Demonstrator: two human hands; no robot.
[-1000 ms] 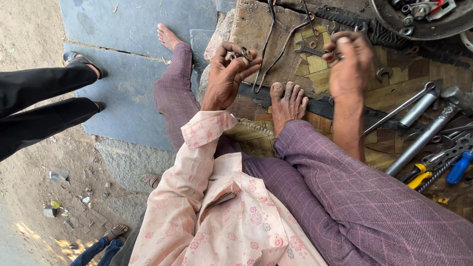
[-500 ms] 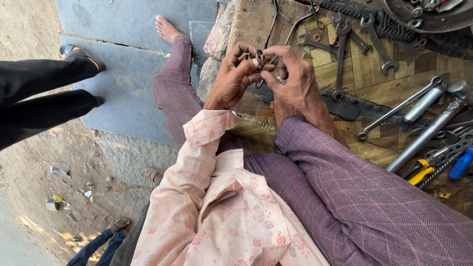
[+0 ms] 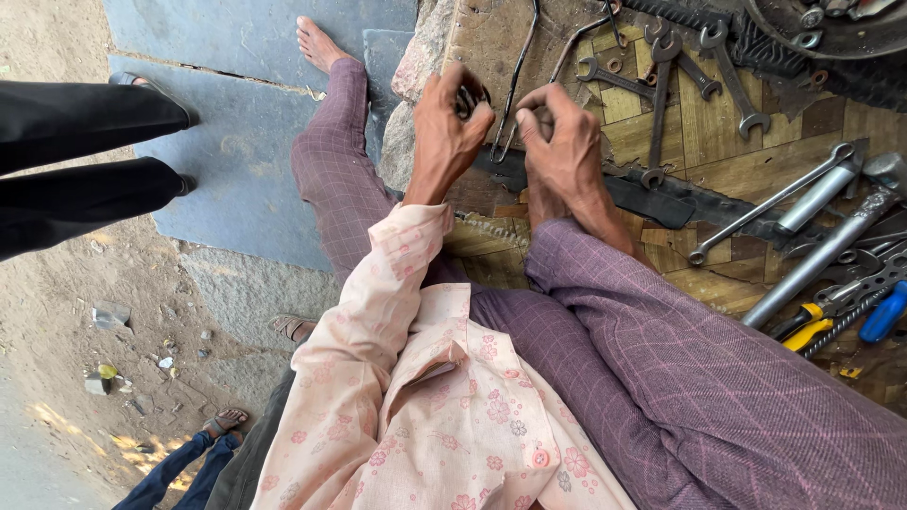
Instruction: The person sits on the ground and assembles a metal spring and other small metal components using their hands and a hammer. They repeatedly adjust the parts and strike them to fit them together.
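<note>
The hands are coming apart now: half a second back they were locked together over the small metal parts, and now there is a gap between them. The left hand (image 3: 449, 127) is curling tight around a dark bunch of small parts (image 3: 470, 97), fingers closed over it, above the near edge of the wooden board (image 3: 718, 156). The right hand (image 3: 567, 142) is sitting just beside it, fingers bent inward into a loose fist; whether anything is inside it cannot be told. Between the two hands a thin bent rod (image 3: 515, 90) is lying on the board. The view has also swung slightly, so more of the board's right side is showing. Spanners (image 3: 661, 104) are lying toward the far edge, a black strip (image 3: 652, 198) is running across the middle, and long steel tools (image 3: 812, 255) are lying at the right edge beside a yellow handle (image 3: 803, 331) and a blue handle (image 3: 883, 312). No packages or labels are readable here.
</note>
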